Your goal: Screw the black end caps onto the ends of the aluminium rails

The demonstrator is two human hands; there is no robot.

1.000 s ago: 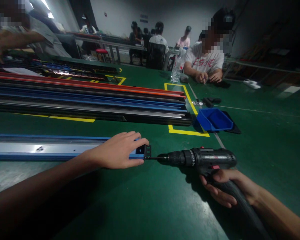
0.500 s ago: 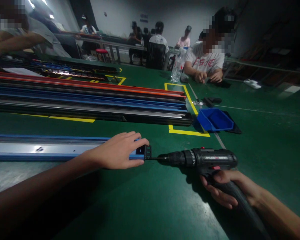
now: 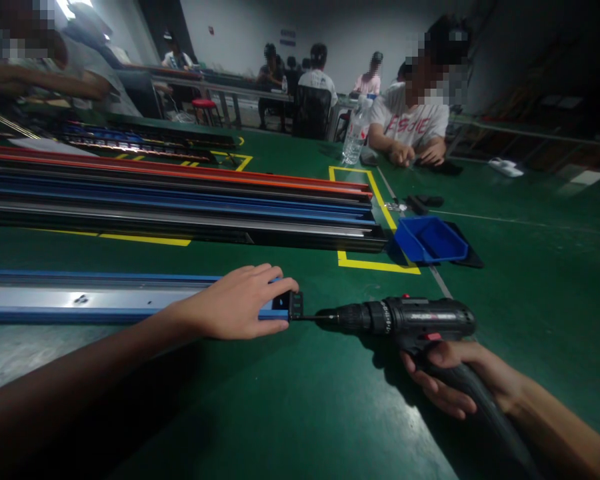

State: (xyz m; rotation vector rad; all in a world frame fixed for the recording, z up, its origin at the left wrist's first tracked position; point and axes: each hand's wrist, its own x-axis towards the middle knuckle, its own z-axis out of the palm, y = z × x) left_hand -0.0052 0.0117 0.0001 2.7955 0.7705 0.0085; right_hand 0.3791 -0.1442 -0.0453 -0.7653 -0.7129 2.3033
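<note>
My left hand (image 3: 247, 301) grips the right end of a long blue-edged metal rail (image 3: 115, 297), its thumb and fingers on opposite long sides. A black end cap (image 3: 295, 305) sits at that end, just past my fingertips. My right hand (image 3: 450, 377) is wrapped round the handle of a black cordless drill (image 3: 405, 317), which lies sideways and points left. Its long thin bit (image 3: 310, 317) reaches the near part of the end cap. Whether the tip is seated in a screw is hidden.
Beyond the rail lie stacked orange, blue and black rails (image 3: 180, 200). A blue bin (image 3: 430, 239) stands right of them, near yellow tape (image 3: 380, 266). A clear bottle (image 3: 353, 137) stands farther back. One co-worker (image 3: 410, 127) sits across the table, another (image 3: 80, 73) at far left.
My hands, the drill and the rail hold almost the same positions. At far left, the co-worker's arm has shifted, and thin light-coloured rods now show there.
</note>
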